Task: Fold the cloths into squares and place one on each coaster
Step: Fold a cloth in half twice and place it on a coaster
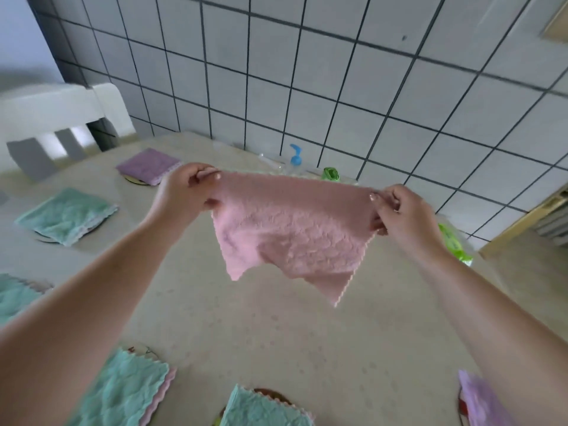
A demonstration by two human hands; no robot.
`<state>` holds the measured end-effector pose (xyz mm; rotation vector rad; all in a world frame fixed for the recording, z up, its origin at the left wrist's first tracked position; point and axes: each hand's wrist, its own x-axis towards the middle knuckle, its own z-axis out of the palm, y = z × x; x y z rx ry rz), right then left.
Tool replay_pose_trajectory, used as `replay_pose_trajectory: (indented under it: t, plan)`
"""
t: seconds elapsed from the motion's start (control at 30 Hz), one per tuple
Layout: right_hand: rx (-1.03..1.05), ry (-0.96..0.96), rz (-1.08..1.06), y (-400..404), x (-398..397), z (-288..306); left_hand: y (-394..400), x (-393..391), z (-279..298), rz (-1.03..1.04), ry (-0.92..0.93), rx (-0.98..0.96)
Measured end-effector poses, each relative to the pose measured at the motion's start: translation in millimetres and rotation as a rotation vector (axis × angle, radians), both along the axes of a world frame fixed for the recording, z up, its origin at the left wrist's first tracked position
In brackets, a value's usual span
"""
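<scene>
Both hands hold the pink cloth [292, 232] up over the table [246, 333], stretched between them by its top edge. The left hand [184, 189] pinches one top corner between thumb and fingertips; the right hand [399, 210] pinches the other the same way, its other fingers curled. The cloth hangs slack and uneven, its lower corners drooping at different heights, clear of the table. To fold well from here, I would pull the top edge taut, lay the cloth flat and match corners before creasing. Folded cloths already sit around the table: a purple cloth [149, 166] on a coaster [135, 180] at the far left, and a green cloth [67, 215] nearer.
</scene>
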<state>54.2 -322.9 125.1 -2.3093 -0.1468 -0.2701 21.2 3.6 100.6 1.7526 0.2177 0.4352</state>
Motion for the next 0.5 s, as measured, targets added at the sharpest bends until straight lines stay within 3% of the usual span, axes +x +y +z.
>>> replay_pose_trajectory:
  t: [0.2, 0.33, 0.5]
  plan:
    - [0.012, 0.169, 0.030, 2.2, 18.1, -13.8, -2.6, 4.9, 5.2, -0.010, 0.036, 0.216]
    - [0.226, 0.094, -0.056, 5.6, 22.1, 0.9, 1.1, 9.4, 23.5, -0.024, -0.025, 0.134]
    - [0.286, -0.036, -0.050, 10.3, 0.1, 15.6, 10.0, 3.7, 29.5, -0.007, -0.157, 0.148]
